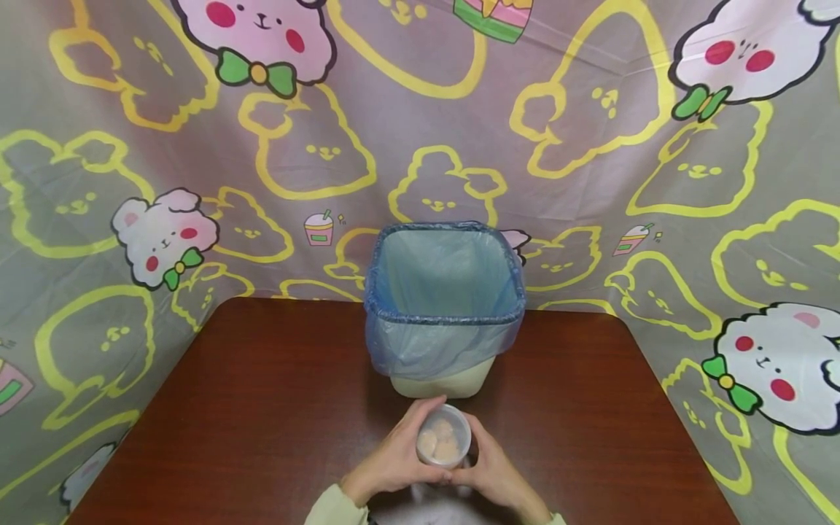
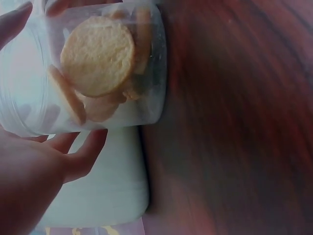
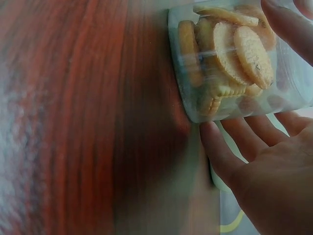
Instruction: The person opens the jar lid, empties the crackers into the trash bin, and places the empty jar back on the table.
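Observation:
A clear plastic jar (image 1: pixel 444 436) of round, pale-brown biscuits (image 2: pixel 98 56) is upright between both hands, at the front middle of the table. My left hand (image 1: pixel 396 453) grips its left side, with the thumb near the top rim. From the other side my right hand (image 1: pixel 491 467) holds it, fingers (image 3: pixel 244 142) curved along the wall. Several biscuits lie at different angles inside, some with scalloped edges in the right wrist view. The jar's base is at or just above the tabletop; I cannot tell whether it touches.
Right behind the jar stands a cream bin (image 1: pixel 442 386) lined with a blue plastic bag (image 1: pixel 440 346) folded over its rim. Both are on a dark reddish-brown wooden table (image 1: pixel 262 394). A grey cloth (image 1: pixel 577 44) with cartoon animals hangs around the table's back and sides.

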### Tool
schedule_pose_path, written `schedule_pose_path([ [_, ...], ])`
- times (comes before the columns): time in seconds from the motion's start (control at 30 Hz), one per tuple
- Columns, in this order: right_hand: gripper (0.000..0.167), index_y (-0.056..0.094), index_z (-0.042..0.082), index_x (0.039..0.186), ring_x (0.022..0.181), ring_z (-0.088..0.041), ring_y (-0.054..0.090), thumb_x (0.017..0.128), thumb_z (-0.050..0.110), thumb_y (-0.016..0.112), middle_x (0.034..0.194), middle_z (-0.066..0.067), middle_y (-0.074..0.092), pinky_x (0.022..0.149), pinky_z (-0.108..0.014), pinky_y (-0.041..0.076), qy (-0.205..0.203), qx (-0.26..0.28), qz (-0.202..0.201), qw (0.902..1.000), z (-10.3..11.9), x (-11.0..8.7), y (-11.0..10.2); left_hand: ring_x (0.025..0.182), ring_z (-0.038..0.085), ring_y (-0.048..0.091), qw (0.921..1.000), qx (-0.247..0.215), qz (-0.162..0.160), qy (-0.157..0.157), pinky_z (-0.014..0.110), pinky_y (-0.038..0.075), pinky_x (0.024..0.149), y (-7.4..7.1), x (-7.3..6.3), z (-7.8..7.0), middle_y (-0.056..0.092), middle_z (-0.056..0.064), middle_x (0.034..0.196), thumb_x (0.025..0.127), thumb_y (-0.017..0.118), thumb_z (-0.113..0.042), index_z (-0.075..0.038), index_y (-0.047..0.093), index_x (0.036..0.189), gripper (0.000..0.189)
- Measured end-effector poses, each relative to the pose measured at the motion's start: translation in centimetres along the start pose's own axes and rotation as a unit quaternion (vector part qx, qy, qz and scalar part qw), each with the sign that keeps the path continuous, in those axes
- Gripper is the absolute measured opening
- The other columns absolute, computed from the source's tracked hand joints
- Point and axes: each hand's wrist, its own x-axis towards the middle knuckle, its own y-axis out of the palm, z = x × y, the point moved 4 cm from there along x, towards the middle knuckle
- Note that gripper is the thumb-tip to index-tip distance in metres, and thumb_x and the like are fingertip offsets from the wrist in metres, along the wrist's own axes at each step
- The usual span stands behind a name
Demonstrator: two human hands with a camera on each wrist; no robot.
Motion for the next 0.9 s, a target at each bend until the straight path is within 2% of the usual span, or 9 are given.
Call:
schedule_pose_path([
  [0.13,0.086,0.044,0.02,0.139,0.118,-0.009,0.053,0.065,0.02,0.088,0.134,-0.003,0.056,0.1,-0.02,0.039,0.018,-0.006,-0.001,0.9998,-0.04,0.0,-0.01,0.125,0.016,0.048,0.9999,0.004,-0.01,0.004,0.031,0.04,0.106,0.08,-0.15,0.08,0.043,-0.006,0.142,0.064,0.088,-0.038,-0.024,0.034,0.148,0.101],
  [0.27,0.086,0.043,0.019,0.14,0.118,-0.008,0.052,0.066,0.02,0.087,0.134,-0.003,0.055,0.1,-0.02,0.038,0.013,-0.004,0.002,0.9999,-0.05,0.0,0.01,0.125,0.015,0.049,0.9996,0.012,-0.02,0.013,0.031,0.04,0.105,0.16,-0.27,0.22,0.043,-0.007,0.141,0.064,0.088,-0.04,-0.03,0.033,0.148,0.1],
  [0.53,0.085,0.042,0.016,0.14,0.116,-0.01,0.055,0.067,0.018,0.086,0.134,-0.009,0.055,0.098,-0.02,0.041,0.013,0.011,0.009,0.9998,-0.19,-0.01,0.15,0.125,0.017,0.049,0.9987,0.026,-0.032,0.031,0.031,0.041,0.105,0.24,-0.46,0.33,0.043,-0.006,0.141,0.064,0.088,-0.04,-0.019,0.038,0.147,0.099],
  [0.77,0.085,0.04,0.015,0.141,0.118,-0.015,0.055,0.069,0.017,0.086,0.137,-0.013,0.052,0.096,-0.02,0.043,0.019,0.034,0.014,0.9991,-0.29,0.0,0.22,0.125,0.017,0.049,0.9983,0.024,-0.04,0.035,0.03,0.041,0.104,0.08,-0.78,0.41,0.043,-0.005,0.141,0.066,0.087,-0.041,-0.028,0.035,0.147,0.097],
  [0.9,0.087,0.04,0.017,0.141,0.117,-0.016,0.056,0.068,0.016,0.087,0.138,-0.012,0.051,0.095,-0.02,0.043,0.037,0.044,0.016,0.9982,-0.35,0.0,0.23,0.125,0.019,0.05,0.9973,0.02,-0.046,0.053,0.028,0.04,0.105,-0.15,-1.02,0.35,0.045,-0.002,0.141,0.067,0.087,-0.039,-0.023,0.036,0.147,0.096],
])
